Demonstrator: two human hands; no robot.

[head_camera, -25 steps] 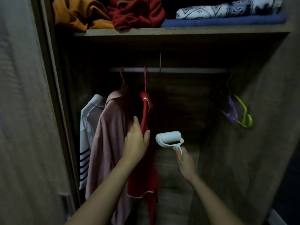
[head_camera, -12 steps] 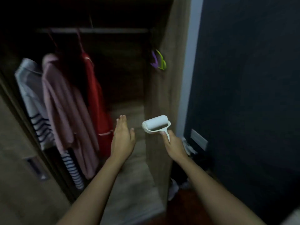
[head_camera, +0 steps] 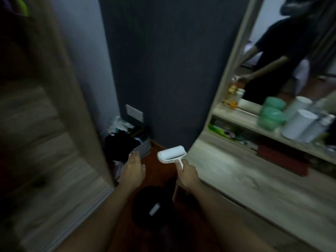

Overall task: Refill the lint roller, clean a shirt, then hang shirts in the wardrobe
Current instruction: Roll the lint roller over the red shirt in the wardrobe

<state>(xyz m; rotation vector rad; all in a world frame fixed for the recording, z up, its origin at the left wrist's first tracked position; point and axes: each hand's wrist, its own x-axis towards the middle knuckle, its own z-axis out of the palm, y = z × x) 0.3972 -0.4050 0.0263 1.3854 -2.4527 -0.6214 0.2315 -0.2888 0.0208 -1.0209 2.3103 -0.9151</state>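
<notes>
My right hand (head_camera: 188, 173) grips the handle of a white lint roller (head_camera: 171, 154), held upright with its roll on top, just left of a wooden dressing table (head_camera: 236, 180). My left hand (head_camera: 133, 170) is flat and empty, fingers apart, palm down over the floor beside the roller. The wardrobe's wooden side panel (head_camera: 45, 124) fills the left of the view. The hanging shirts are out of sight.
A basket of dark clothes (head_camera: 127, 144) sits in the corner against the dark wall. A round black object (head_camera: 152, 210) lies on the reddish floor between my arms. The dressing table's shelf holds green tubs (head_camera: 271, 117) and white containers (head_camera: 298, 126) below a mirror (head_camera: 291, 51).
My view has swung right, from the open wardrobe with its hanging shirts to the dark wall and dressing table. My left hand has left the red shirt. The roller stays in my right hand.
</notes>
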